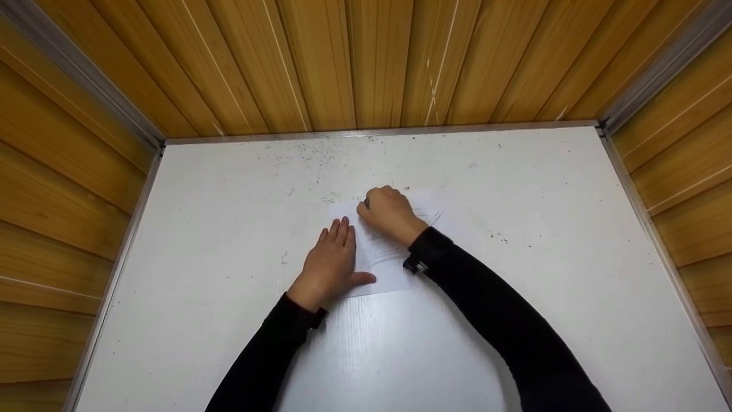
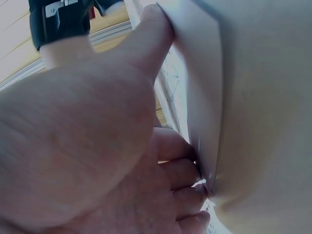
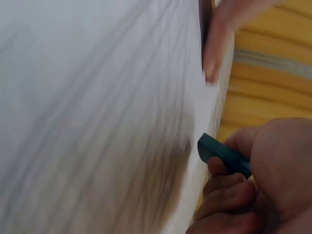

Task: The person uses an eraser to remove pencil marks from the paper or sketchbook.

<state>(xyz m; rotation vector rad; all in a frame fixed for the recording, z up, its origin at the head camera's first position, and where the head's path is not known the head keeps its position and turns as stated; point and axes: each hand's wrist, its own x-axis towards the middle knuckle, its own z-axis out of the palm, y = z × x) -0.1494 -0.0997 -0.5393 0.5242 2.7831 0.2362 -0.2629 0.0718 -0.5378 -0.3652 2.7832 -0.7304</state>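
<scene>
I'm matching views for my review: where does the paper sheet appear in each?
Head: the paper sheet lies near the centre.
Left wrist: a narrow strip just right of centre, running down from the top edge.
Right wrist: a large area filling the left.
Shared landmark: the left hand.

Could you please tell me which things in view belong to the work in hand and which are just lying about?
Part of the work:
Scribbled paper
Teal block, held in the right hand
Left hand, resting on the paper

Just lying about:
Dark specks, scattered on the table
</scene>
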